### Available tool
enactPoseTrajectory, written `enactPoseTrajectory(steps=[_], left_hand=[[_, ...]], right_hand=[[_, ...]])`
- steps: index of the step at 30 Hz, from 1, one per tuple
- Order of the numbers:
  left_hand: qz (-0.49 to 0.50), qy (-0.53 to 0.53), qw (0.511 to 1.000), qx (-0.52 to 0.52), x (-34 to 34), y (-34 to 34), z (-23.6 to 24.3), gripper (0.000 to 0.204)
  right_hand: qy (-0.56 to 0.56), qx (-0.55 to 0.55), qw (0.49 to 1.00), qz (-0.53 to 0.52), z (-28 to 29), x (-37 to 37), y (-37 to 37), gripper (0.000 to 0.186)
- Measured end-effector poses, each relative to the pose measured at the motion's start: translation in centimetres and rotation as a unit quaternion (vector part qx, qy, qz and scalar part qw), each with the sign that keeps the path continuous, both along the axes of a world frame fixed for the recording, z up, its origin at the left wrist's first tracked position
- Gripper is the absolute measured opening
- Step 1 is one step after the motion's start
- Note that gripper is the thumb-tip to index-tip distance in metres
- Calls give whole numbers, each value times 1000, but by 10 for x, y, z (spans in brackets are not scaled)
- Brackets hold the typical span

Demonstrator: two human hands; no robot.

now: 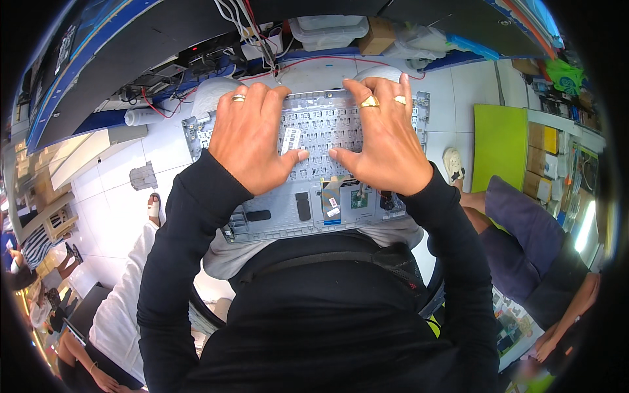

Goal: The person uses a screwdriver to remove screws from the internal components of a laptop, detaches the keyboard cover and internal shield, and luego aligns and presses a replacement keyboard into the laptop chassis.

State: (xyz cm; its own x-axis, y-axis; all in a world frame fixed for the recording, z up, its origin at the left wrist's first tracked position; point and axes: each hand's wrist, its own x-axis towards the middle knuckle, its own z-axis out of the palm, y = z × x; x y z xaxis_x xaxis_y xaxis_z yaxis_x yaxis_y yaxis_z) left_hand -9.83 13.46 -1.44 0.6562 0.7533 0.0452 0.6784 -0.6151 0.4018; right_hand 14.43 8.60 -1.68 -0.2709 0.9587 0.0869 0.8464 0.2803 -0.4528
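Note:
A grey laptop top case [280,226] lies across my lap, underside up. The metal keyboard backing plate [321,137] in it has rows of small cut-outs and a white barcode label [291,139] left of its middle. My left hand [252,137] grips the case's left part, fingers bent at the far edge and thumb pressed on the plate. My right hand [388,134] holds the right part likewise, its thumb pointing at the other. Fingertips are partly hidden. A touchpad section with a small green circuit board [359,199] shows at the near side.
Beyond the case are a dark counter [151,46], hanging white cables [239,23], a clear plastic tub [327,31] and a cardboard box [377,36]. A seated person [524,242] is close on my right, another person in white [124,295] on my left. A green panel [498,150] stands right.

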Motion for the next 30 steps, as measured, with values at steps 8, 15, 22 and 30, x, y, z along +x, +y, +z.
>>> enactPoseTrajectory(steps=[8, 15, 22, 30], left_hand=[[-2, 12, 1000, -17, 2, -1, -26, 75], [-51, 6, 999, -14, 5, -69, -37, 47], [-24, 34, 998, -37, -2, -77, -34, 51], [56, -73, 993, -79, -41, -48, -36, 49]], right_hand=[[-27, -78, 997, 9, -33, 6, 12, 94], [-39, -124, 991, 21, -45, 11, 20, 97], [-20, -126, 992, 18, -44, 7, 21, 93], [36, -65, 997, 17, -36, 24, 16, 90]])
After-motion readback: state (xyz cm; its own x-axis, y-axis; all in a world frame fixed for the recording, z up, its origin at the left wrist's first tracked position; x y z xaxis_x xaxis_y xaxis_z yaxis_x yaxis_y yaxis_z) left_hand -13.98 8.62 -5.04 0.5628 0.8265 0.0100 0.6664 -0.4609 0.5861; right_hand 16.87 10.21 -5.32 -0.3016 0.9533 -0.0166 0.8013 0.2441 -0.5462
